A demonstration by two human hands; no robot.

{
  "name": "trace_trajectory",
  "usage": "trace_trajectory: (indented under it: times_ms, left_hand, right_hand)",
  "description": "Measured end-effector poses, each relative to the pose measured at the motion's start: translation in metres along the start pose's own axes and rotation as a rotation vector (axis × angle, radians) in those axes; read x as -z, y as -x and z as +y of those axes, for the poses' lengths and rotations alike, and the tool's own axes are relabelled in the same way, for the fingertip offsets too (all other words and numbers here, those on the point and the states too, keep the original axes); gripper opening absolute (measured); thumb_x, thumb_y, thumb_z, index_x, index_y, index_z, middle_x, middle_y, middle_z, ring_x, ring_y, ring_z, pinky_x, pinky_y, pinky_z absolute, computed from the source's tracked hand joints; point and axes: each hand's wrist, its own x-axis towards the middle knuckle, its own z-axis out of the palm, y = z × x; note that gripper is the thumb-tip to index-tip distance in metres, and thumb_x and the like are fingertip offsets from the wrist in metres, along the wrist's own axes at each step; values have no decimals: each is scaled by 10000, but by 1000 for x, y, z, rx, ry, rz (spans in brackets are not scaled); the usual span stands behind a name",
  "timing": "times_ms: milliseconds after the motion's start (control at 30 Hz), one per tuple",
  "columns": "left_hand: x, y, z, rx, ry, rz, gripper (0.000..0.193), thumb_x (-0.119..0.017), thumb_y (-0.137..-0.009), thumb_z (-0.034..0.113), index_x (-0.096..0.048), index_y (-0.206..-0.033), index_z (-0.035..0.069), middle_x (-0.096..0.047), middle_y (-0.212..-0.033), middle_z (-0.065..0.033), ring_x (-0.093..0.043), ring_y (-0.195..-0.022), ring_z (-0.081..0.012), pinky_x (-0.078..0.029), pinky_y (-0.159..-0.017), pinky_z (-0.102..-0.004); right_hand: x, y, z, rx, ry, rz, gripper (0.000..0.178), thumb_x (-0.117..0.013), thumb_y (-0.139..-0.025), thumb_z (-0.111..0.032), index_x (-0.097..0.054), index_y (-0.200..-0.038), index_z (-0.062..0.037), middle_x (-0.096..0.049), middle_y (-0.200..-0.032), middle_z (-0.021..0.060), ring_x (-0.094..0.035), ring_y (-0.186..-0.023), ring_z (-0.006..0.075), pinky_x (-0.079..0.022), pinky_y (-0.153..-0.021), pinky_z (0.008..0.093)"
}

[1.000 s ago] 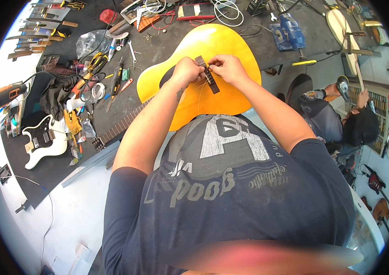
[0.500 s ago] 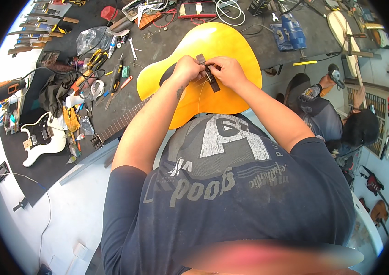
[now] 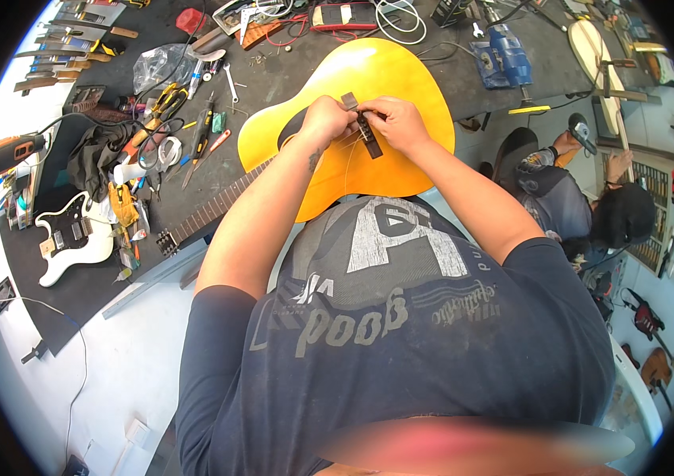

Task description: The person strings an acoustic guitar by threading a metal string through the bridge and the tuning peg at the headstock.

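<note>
An orange-yellow acoustic guitar (image 3: 381, 67) lies face up across the dark workbench, its neck (image 3: 226, 202) pointing to the lower left. Both my hands meet over its dark bridge (image 3: 372, 144). My left hand (image 3: 329, 120) is closed, fingertips pinched beside the bridge's upper part; what they hold is too small to make out. From the other side my right hand (image 3: 397, 125) pinches at the same spot, its tips nearly touching the left ones. A thin loose string (image 3: 346, 165) curves down from the bridge over the guitar top. My left hand partly covers the sound hole (image 3: 293, 127).
Pliers, screwdrivers and a wrench (image 3: 231, 82) lie left of the guitar. A white electric guitar body (image 3: 75, 238) rests farther left. Beyond are a cable coil (image 3: 400, 22) and a blue vise (image 3: 504, 59). At right, a co-worker (image 3: 567, 190) holds a power tool (image 3: 582, 133) near a guitar neck.
My hands stay pinched at the bridge with only slight finger shifts. The guitar has barely moved.
</note>
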Motion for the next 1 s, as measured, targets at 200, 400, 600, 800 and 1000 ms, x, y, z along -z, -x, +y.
trace_trajectory:
  times_ms: [200, 400, 600, 800, 1000]
  left_hand:
    - [-2, 4, 6, 16, -22, 34, 153, -714, -926, 79, -758, -865, -55, -752, -773, -100, -686, -638, -154, -550, -628, -303]
    - [-3, 3, 2, 7, -30, 33, 169, -724, -930, 130, -760, -900, -33, -715, -745, -75, -644, -607, -134, -495, -558, -276]
    - [0, 2, -4, -18, -7, 33, 163, -706, -939, 114, -763, -948, -39, -747, -813, -90, -660, -668, -132, -510, -601, -283]
    - [4, 4, 0, -6, 21, 17, 162, -721, -928, 106, -730, -981, -46, -760, -858, -103, -673, -693, -135, -525, -634, -276]
    - [-1, 4, 7, -42, -105, 51, 137, -728, -921, 100, -692, -942, -30, -763, -855, -113, -707, -732, -150, -551, -674, -309]
  right_hand:
    - [0, -1, 4, 159, 147, 2, 164, -713, -881, -112, -783, -1029, -126, -754, -952, 80, -718, -851, 290, -576, -749, 363]
    - [-1, 4, 1, 240, 253, 18, 159, -709, -881, -122, -777, -1024, -119, -752, -934, 92, -718, -836, 292, -580, -743, 378]
    - [23, 18, 11, -80, 12, 235, 169, -677, -912, -85, -748, -1064, -63, -749, -985, 140, -735, -814, 267, -582, -750, 359]
    - [48, 35, 4, 201, 459, -86, 192, -707, -840, -67, -718, -1032, -52, -682, -950, 95, -652, -985, 321, -538, -886, 417]
    - [30, 39, 0, 284, 532, -12, 101, -691, -848, -58, -669, -946, -52, -676, -921, 106, -656, -943, 340, -529, -813, 444]
